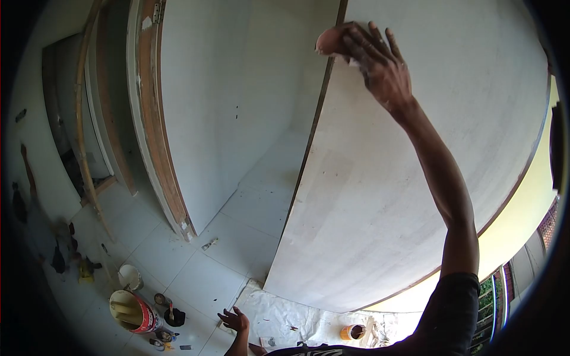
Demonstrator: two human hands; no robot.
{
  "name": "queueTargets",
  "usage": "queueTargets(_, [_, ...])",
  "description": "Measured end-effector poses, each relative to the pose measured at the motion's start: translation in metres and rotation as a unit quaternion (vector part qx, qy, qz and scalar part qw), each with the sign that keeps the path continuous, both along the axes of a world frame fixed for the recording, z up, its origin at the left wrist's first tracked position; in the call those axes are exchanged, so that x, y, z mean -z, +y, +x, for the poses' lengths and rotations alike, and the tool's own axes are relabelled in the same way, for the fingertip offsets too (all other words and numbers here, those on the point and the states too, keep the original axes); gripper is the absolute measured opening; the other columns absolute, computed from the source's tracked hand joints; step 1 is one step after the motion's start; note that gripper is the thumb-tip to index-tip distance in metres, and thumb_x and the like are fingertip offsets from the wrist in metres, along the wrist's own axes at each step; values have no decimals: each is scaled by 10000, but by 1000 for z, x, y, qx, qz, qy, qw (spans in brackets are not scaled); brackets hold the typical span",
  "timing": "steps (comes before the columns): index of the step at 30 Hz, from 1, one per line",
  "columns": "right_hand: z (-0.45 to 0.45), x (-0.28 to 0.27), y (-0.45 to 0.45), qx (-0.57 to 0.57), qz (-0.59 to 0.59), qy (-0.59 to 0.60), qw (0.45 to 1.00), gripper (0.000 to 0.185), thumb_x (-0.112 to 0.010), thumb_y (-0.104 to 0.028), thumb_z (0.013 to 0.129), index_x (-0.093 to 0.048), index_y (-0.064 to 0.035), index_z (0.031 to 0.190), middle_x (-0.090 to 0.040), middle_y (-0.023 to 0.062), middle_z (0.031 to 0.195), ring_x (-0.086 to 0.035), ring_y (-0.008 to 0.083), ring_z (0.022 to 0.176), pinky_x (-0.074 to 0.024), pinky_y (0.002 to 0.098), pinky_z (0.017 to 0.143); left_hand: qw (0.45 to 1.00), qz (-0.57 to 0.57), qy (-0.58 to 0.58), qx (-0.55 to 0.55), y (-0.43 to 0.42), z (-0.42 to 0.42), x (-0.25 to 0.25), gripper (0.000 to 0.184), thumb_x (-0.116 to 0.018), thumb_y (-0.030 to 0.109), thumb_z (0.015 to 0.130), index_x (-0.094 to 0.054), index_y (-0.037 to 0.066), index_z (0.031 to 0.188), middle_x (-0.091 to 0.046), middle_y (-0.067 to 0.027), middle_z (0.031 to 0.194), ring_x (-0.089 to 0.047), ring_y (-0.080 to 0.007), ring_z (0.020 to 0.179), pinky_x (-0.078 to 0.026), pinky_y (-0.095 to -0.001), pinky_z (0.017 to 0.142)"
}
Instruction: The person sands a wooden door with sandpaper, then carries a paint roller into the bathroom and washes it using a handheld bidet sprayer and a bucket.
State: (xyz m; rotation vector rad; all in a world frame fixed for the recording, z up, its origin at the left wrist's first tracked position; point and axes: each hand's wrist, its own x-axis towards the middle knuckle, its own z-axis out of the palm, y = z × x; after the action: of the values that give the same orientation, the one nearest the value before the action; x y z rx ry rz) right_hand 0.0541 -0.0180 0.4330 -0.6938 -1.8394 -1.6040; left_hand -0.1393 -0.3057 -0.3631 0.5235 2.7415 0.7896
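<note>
My right hand point(380, 65) is raised high against a pale, whitish door panel point(380, 178). Under its fingers is a reddish-brown piece of sandpaper point(331, 41), which sticks out past the panel's dark left edge. Whitish dust shows on those fingers. Low in the view, my left hand point(236, 320) hangs in the air with its fingers apart, holding nothing. Beneath it are the tiled floor and the edge of a plastic sheet point(267, 305).
A bucket point(142, 317) with a red label, a white pot point(129, 277) and several small cans stand at lower left. An orange tin point(352, 332) sits on the sheet. A wooden door frame point(155, 118) and a leaning pole point(83, 130) rise at left.
</note>
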Motion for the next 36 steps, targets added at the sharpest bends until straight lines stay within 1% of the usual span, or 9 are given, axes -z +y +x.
queueTargets(3, [-8, 27, 6, -39, 3, 66, 997, 421, -513, -108, 891, -482, -171, 1306, -420, 0, 1394, -308, 209, 1340, -217, 417, 1140, 994, -90, -13, -67, -79, -28, 20, 527, -469, 402, 903, -422, -27, 1205, -248, -315, 1387, -428, -429, 1173, -365, -549, 933])
queueTargets(9, [8, 354, -21, -82, -203, -219, 951, 528, -540, -136, 854, -398, -20, 1350, -368, 104, 1422, -293, 208, 1347, -235, 345, 1135, 979, -143, -100, -105, -172, -41, 40, 485, -432, 395, 915, -458, -39, 1128, -358, -266, 1254, -529, -423, 1019, -494, -520, 776])
queueTargets(13, [16, 272, -1, -52, -189, -253, 947, 451, -489, -194, 911, -425, -86, 1345, -392, 56, 1412, -310, 172, 1338, -220, 343, 1142, 973, -150, -144, -101, -232, -32, 60, 475, -445, 391, 896, -504, -46, 1073, -417, -248, 1160, -543, -411, 986, -507, -514, 759])
queueTargets(18, [22, 47, -1, -17, 8, 53, 998, 490, -543, -82, 865, -451, -186, 1336, -436, 13, 1384, -370, 245, 1306, -287, 475, 1089, 933, -268, -186, -149, -302, -17, 65, 462, -477, 389, 863, -525, -21, 1070, -438, -255, 1139, -544, -397, 983, -475, -535, 807])
queueTargets(22, [22, 202, 0, -38, -117, 60, 991, 515, -542, -81, 866, -421, -169, 1359, -359, 18, 1437, -286, 230, 1351, -266, 455, 1108, 934, -274, -210, -88, -304, -14, 88, 449, -457, 379, 863, -538, -13, 1064, -501, -261, 1092, -548, -403, 961, -448, -548, 830])
queueTargets(26, [62, 411, -43, -10, -306, -264, 915, 494, -506, -162, 860, -433, -88, 1342, -404, 13, 1405, -308, 168, 1339, -198, 376, 1142, 954, -219, -154, 133, -268, -22, 113, 439, -463, 364, 846, -599, -36, 963, -580, -251, 961, -553, -400, 920, -442, -518, 823])
queueTargets(31, [56, 313, -13, 9, -167, -205, 964, 455, -447, -173, 909, -417, -127, 1361, -369, 2, 1438, -296, 159, 1350, -100, 368, 1155, 982, -66, -177, 18, -226, -33, 31, 433, -529, 362, 802, -629, -50, 892, -591, -265, 941, -553, -385, 917, -451, -480, 823])
queueTargets(33, [39, 214, -12, 7, -127, -20, 992, 456, -536, -104, 876, -468, -162, 1323, -413, -18, 1406, -287, 201, 1356, -145, 454, 1136, 941, -207, -103, 246, -241, -49, 44, 390, -467, 316, 845, -631, -38, 827, -614, -234, 890, -565, -397, 866, -445, -490, 803])
queueTargets(36, [20, 148, -16, 14, -56, 60, 997, 385, -536, -80, 880, -524, -114, 1264, -487, 38, 1339, -361, 267, 1310, -247, 499, 1088, 973, -179, -135, 52, -247, -49, 41, 443, -440, 342, 851, -628, -41, 732, -638, -234, 799, -603, -406, 800, -444, -490, 799])
